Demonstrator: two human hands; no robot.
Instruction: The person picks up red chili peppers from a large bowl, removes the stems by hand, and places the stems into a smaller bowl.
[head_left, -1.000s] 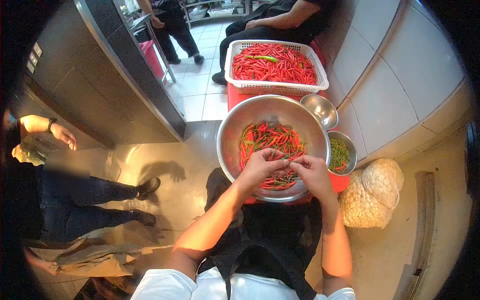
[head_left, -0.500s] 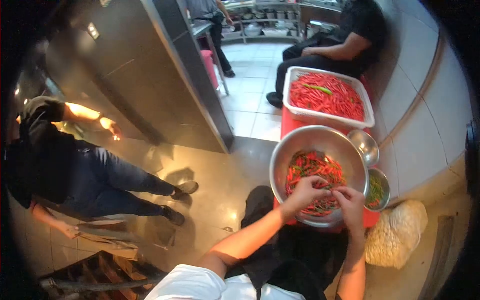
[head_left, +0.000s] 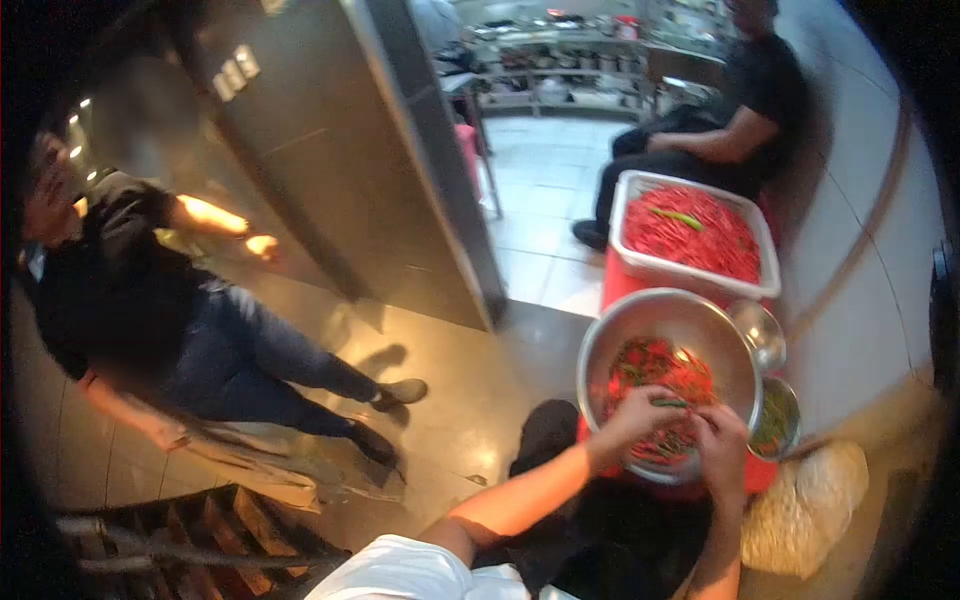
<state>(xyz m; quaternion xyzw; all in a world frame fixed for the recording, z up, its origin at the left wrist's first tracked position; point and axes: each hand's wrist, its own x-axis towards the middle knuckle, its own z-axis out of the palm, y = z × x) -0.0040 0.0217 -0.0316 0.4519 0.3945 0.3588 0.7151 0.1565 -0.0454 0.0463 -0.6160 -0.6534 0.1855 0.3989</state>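
Over a large steel bowl [head_left: 597,345] holding red and green chilies [head_left: 665,368], my left hand [head_left: 635,422] pinches a green chili [head_left: 670,402]. Close beside it, my right hand [head_left: 722,437] has its fingertips pressed together near the chili's end; what they grip is too small to make out. To the right of the large bowl sit a small steel bowl [head_left: 765,335] and another small bowl [head_left: 796,425] with green bits in it. Behind stands a white basket [head_left: 690,277] heaped with red chilies, one long green chili [head_left: 678,217] on top.
A red surface [head_left: 617,280] supports the bowls and basket. A plastic bag [head_left: 800,510] lies at lower right by the tiled wall. One person [head_left: 745,130] sits behind the basket; another person [head_left: 130,270] stands at left near a wooden crate [head_left: 230,525]. A partition [head_left: 400,150] rises between.
The view has shifted, so the bowls and basket appear lower and further right. A green chili now shows in my left fingers. The standing person's raised hand sits closer to the partition.
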